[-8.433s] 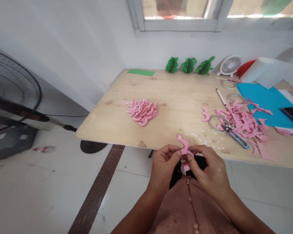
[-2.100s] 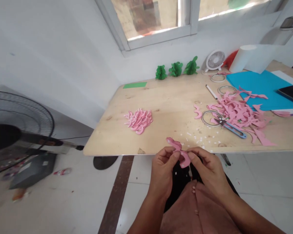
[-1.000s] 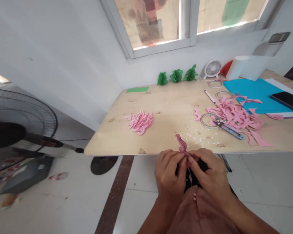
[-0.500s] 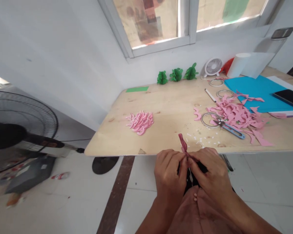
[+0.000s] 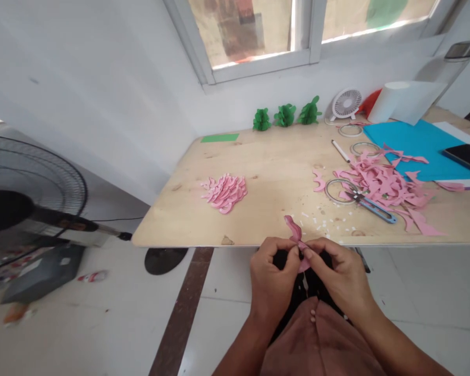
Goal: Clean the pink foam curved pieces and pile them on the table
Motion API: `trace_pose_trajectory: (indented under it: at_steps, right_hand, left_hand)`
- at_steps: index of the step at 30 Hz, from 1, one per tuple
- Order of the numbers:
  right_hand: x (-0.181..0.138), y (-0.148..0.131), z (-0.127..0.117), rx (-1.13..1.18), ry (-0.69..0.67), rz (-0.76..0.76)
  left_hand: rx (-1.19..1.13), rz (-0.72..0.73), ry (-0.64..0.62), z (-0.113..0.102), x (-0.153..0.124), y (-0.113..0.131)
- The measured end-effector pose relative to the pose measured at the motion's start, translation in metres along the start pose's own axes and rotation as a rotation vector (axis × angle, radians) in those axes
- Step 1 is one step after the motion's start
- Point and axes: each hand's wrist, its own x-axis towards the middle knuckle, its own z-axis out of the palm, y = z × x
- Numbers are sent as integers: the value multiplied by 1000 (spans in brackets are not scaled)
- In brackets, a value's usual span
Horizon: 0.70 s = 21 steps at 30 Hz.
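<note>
Wooden table [image 5: 274, 172], pink cutout pile [image 5: 224, 186], pink scraps [image 5: 384, 183], scissors [image 5: 370, 204]

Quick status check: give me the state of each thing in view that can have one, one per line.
left hand: pinching the pink cutout
right hand: pinching the pink cutout
pink cutout: held off the table edge, folded
pink pile: stacked on the table
pink scraps: scattered loose
snips: lying flat, unheld
phone: screen dark
desk fan: upright; running or not unclear
</note>
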Motion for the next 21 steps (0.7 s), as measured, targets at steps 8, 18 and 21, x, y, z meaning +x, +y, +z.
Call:
trace_pose_trajectory:
  at_steps: [8, 18, 21]
  right_hand:
    - [0, 6, 1, 46, 8, 64]
    - [-2, 1, 4, -121, 66, -125]
    - [-2, 1, 4, -110, 56, -116]
  left_hand:
    - [-145, -114, -37, -1, -1, -2]
    - [134, 194, 31, 0, -2, 1]
    - [212, 273, 41, 1, -2, 1]
